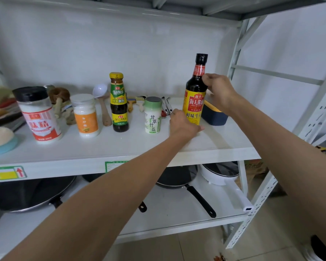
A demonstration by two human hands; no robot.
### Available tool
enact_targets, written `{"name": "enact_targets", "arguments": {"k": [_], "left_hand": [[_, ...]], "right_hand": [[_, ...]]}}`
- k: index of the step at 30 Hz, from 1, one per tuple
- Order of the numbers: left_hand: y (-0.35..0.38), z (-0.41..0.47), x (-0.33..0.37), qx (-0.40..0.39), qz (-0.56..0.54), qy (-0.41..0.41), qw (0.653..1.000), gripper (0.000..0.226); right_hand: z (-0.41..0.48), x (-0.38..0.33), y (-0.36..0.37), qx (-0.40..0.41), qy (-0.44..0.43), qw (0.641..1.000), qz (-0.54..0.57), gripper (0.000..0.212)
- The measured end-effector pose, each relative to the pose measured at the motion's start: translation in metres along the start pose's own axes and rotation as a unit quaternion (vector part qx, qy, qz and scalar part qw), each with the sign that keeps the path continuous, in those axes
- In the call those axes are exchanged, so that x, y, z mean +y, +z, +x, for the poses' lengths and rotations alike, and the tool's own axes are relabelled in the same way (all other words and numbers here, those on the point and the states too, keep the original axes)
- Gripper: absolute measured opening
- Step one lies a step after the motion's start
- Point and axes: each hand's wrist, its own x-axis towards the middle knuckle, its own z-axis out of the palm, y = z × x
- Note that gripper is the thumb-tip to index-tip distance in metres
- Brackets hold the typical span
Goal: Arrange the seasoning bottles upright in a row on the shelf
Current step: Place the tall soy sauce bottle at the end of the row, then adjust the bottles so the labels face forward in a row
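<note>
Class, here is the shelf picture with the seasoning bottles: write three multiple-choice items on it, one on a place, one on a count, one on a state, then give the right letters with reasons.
1. Where in the row does the tall soy sauce bottle stand?
A. far left
B. in the middle
C. far right

2. How many seasoning bottles stand on the shelf?
A. three
B. five
C. seven

3. What is the state of the soy sauce bottle?
A. upright, held by both hands
B. lying on its side
C. upright, untouched

Answers:
1 C: it stands right of the green-capped salt bottle, last in the row.
2 B: five show, from the black-capped bottle to the soy sauce.
3 A: the right hand has a grip on its shoulder, the left hand is at its base.
</note>
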Motion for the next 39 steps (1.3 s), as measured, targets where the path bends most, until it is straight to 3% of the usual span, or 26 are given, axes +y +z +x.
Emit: {"name": "enact_targets", "arguments": {"k": [2,9,14,17,21,23,26,29,33,36,39], "left_hand": [[-0.009,-0.007,0.006,-0.005,-0.006,0.010,1.000,0.083],[-0.075,-0.046,0.001,-0.040,0.017,0.097,0.994,0.072],[-0.149,-0.069,-0.038,0.003,0.026,0.111,0.993,0.060],[-0.189,-0.077,-0.068,0.069,0.012,0.089,0.994,0.051],[-0.224,-0.086,-0.104,0.134,0.010,0.042,0.990,0.038],[-0.235,-0.088,-0.116,0.153,0.016,0.024,0.988,0.042],[-0.243,-0.090,-0.127,0.166,0.024,0.007,0.986,0.047],[-0.243,-0.086,-0.130,0.179,0.037,-0.002,0.983,0.052],[-0.237,-0.077,-0.124,0.200,0.038,-0.012,0.979,0.053],[-0.235,-0.068,-0.124,0.207,0.047,-0.017,0.977,0.053],[-0.235,-0.060,-0.129,0.204,0.060,-0.038,0.976,0.062]], "right_hand": [[-0.008,-0.003,0.004,0.031,0.005,0.999,0.006,0.049],[-0.037,-0.009,0.029,0.206,-0.064,0.974,-0.067,0.026],[-0.058,-0.013,0.059,0.171,-0.076,0.980,-0.065,0.026],[-0.071,-0.011,0.089,0.091,-0.091,0.989,-0.078,0.030],[-0.088,0.002,0.123,0.060,-0.114,0.985,-0.114,0.034],[-0.095,0.013,0.131,0.070,-0.114,0.983,-0.126,0.030],[-0.100,0.029,0.126,0.167,-0.109,0.968,-0.154,0.021],[-0.085,0.050,0.111,0.293,-0.024,0.937,-0.189,0.047],[-0.059,0.070,0.099,0.270,0.073,0.935,-0.217,0.087],[-0.039,0.075,0.097,0.236,0.074,0.944,-0.220,0.091],[-0.030,0.078,0.091,0.245,0.063,0.943,-0.216,0.079]]}}
